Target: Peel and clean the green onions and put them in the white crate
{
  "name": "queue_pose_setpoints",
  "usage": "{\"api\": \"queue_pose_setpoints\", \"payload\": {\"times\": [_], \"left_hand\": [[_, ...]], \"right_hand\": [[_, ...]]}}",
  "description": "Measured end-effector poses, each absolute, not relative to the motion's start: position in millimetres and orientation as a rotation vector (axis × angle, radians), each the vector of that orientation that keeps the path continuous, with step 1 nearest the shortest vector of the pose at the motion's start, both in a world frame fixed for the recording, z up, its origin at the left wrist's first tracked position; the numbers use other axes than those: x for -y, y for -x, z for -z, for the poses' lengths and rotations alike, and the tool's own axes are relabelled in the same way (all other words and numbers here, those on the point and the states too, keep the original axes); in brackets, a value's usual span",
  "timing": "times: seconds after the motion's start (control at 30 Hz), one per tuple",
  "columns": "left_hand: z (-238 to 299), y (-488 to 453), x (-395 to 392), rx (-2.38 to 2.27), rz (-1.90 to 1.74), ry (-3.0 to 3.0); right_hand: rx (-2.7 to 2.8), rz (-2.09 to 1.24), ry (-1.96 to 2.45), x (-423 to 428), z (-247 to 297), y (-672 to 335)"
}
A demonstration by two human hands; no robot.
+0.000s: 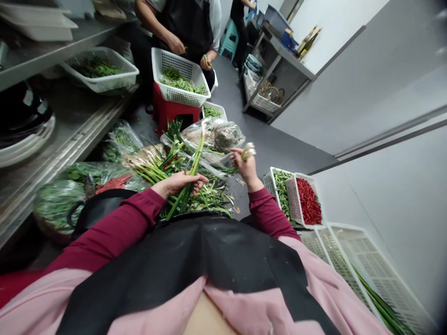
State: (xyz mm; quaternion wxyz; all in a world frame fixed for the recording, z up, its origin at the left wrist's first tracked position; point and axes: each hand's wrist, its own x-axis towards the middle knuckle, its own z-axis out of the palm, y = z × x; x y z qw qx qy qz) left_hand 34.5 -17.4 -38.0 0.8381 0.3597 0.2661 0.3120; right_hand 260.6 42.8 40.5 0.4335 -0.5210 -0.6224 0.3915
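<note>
My left hand (pixel 183 183) is closed around a long green onion (pixel 197 156), its pale root end pointing up and away and its green leaves hanging toward me. My right hand (pixel 245 166) is raised to the right, its fingers curled around a whitish-yellow clump (pixel 248 151) that looks like stalk ends or peelings; the kind is not clear. Below my hands lies a loose heap of green trimmings (pixel 213 197). Left of it rests a bunch of untrimmed green onions (pixel 148 158) with pale roots.
Clear plastic bags of greens (pixel 57 197) lie beside a metal shelf (pixel 66 153). Opposite, a co-worker (pixel 185 23) handles pods over a white basket (pixel 181 97) on a red stool (pixel 174 111). Baskets of red chillies (pixel 309 202) and green pods (pixel 282 186) stand right.
</note>
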Motion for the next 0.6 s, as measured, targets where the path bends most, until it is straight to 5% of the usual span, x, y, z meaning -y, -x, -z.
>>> {"api": "queue_pose_setpoints", "payload": {"times": [0.27,0.43,0.6], "left_hand": [[33.2,-45.0,26.2,-0.584,-0.658,-0.736],[30.8,-41.5,21.7,-0.752,-0.703,-0.907],[26.9,-30.8,26.7,-0.707,-0.491,-0.954]], "right_hand": [[1.859,-1.344,1.341,-18.3,-11.6,-216.2],[2.196,-0.889,1.384,-30.2,-7.4,-241.7],[1.798,-0.326,1.722,-69.7,-14.0,-307.2]]}}
